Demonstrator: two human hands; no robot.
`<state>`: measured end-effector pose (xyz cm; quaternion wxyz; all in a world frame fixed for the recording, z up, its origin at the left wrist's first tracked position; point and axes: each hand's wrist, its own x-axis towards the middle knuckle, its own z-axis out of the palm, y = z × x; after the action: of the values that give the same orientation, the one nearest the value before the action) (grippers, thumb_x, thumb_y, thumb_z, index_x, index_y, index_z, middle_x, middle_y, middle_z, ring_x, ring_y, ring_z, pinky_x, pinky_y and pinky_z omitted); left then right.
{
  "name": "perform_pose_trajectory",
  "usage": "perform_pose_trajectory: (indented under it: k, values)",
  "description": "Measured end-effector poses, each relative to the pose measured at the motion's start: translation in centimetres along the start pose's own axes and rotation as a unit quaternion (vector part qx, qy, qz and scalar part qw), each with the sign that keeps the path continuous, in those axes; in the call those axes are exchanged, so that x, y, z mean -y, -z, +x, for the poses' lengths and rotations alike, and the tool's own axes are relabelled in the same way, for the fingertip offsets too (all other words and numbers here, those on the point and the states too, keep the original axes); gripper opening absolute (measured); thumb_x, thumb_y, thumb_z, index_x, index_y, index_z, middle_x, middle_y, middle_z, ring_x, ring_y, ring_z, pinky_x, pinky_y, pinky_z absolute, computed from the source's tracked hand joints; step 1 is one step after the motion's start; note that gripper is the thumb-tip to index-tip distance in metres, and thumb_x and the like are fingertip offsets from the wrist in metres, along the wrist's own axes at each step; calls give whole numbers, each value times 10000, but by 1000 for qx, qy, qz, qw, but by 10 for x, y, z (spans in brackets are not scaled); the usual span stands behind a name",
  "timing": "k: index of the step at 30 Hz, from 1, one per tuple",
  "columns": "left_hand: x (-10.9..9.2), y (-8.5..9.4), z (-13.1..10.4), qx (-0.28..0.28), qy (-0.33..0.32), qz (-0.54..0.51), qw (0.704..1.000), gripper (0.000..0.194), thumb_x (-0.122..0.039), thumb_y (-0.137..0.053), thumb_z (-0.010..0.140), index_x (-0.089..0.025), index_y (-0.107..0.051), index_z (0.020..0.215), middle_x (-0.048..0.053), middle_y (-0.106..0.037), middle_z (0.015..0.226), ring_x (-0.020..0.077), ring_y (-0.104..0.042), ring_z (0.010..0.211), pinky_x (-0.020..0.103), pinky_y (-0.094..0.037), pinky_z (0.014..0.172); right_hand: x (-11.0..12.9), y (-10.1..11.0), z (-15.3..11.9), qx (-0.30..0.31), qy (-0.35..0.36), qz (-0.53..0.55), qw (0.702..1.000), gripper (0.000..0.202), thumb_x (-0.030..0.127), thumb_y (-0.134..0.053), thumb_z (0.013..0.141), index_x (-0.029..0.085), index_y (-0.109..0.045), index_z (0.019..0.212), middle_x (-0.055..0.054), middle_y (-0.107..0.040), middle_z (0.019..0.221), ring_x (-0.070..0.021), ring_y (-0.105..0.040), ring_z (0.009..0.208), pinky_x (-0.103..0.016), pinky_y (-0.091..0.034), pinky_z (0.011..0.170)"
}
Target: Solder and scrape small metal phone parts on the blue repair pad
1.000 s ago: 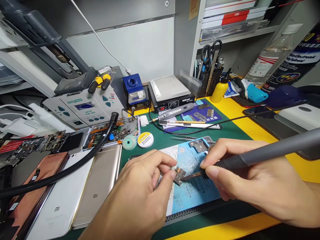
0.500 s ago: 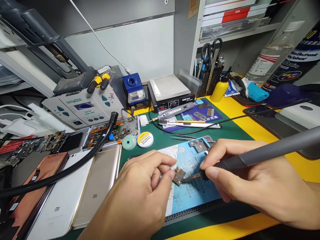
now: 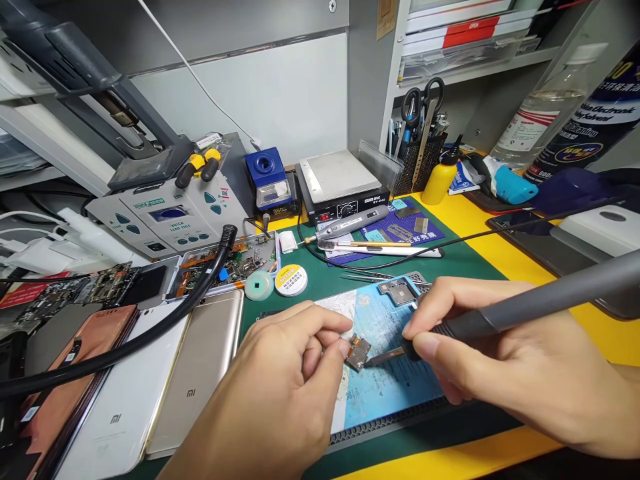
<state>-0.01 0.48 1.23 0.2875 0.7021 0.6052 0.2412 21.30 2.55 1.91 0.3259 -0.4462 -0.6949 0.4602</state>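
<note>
Left hand (image 3: pixel 273 387): thumb and index finger pinched on a small metal part (image 3: pixel 357 353), which sits just past their tips, over a blue-and-white pad (image 3: pixel 395 400). Right hand (image 3: pixel 500 373): fingers clamped around a grey soldering iron (image 3: pixel 530 300), its tip at the part's edge; contact unclear. Working well here probably means a steady pinch, light pressure, and left fingertips clear of possibly hot metal.

yellow bench (image 3: pixel 480 227) | bears green mat (image 3: pixel 465 255), yellow bottle (image 3: pixel 436 185) | mat bears blue-white pad (image 3: pixel 390 388), tweezers (image 3: pixel 373 272), purple sheet (image 3: pixel 434 229)
</note>
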Motion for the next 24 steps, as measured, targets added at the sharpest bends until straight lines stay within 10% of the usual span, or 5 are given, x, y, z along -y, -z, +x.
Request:
perform_pose_trajectory:
  k: [24]
  values:
    - [-10, 10, -5, 33, 31, -19, 999, 173, -315, -569, 908, -237, -717, 952, -37, -589, 631, 110, -518, 576, 208, -367, 515, -21, 10, 3, -1, -109, 231, 967, 205, 359, -645, 917, 218, -597, 776, 47, -580, 476, -130, -557, 369, -203, -442, 358]
